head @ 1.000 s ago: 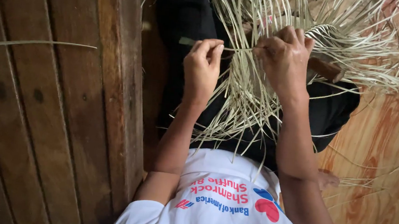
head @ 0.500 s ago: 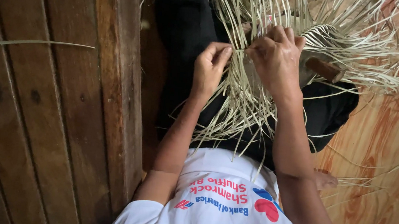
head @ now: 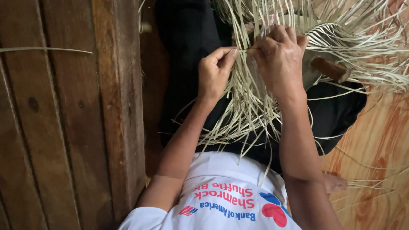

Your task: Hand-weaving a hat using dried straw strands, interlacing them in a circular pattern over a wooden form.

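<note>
So your straw strips (head: pixel 259 100) fan over the black-clad lap (head: pixel 192 26) at upper centre of the frame. Your left hand (head: pixel 215 72) pinches one strand shut; your right hand (head: pixel 279 55) grips a bunch, fingers curled closed. Looks like mid-weave; next likely needs crossing that strand. A wood-handled tool (head: pixel 331 69) lies upper right, wooden planks (head: pixel 44 117) left.

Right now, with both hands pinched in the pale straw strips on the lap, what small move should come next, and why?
Probably draw the pinched strip sideways to snug it. The left hand and right hand meet fingertip to fingertip on one strand of the straw strips, whose loose ends fan out unwoven below.
</note>
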